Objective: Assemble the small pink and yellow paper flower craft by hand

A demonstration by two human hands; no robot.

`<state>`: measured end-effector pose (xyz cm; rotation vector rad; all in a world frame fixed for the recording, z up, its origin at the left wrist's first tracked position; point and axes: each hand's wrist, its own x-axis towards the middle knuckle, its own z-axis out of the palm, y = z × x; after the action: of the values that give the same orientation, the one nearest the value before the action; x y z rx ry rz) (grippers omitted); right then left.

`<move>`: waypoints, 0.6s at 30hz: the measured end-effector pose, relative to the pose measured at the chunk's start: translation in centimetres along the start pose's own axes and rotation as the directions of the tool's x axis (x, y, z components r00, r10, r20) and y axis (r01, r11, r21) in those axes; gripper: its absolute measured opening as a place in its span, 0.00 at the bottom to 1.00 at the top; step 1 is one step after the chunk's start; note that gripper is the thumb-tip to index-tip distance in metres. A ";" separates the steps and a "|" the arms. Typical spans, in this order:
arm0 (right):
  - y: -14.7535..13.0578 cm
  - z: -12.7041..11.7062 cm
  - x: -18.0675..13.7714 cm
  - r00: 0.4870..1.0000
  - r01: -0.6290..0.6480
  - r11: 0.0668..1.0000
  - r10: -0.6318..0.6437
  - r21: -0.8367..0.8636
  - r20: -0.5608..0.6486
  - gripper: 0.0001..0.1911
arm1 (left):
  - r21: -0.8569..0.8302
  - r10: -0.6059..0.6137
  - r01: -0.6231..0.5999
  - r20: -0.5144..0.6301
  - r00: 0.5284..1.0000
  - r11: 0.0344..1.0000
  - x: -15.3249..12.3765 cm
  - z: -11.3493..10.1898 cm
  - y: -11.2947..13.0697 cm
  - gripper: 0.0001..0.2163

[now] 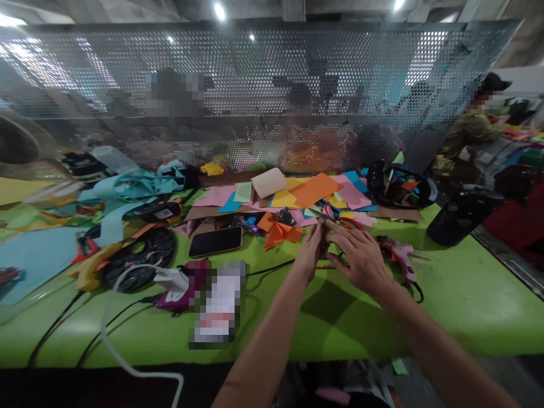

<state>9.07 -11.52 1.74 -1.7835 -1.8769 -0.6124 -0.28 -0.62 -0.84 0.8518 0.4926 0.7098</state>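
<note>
My left hand (311,250) and my right hand (360,256) meet over the green table (446,283), fingertips pinched together on a small piece I cannot make out, with a bit of pink showing at the tips. A folded orange paper (280,233) lies just left of the fingers. A pink glue gun (399,262) rests to the right of my right hand. A thin stick lies on the table under the hands.
Coloured paper sheets (314,190) pile up behind the hands, with a cream roll (268,182), a phone (215,241), a black round fan (142,258), cables, and a black basket (399,186). A perforated metal screen (272,85) backs the table. A person (476,127) sits at the far right.
</note>
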 end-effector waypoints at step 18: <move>-0.1 0.0 0.0 1.000 0.014 0.998 -0.014 0.055 -0.009 0.11 | -0.114 -0.035 0.038 0.033 0.999 0.993 0.5 -0.1 0.2 0.21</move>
<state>9.00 -11.54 1.70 -1.7312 -1.8839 -0.5670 -0.08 -0.10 -0.84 0.7433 0.4351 0.6838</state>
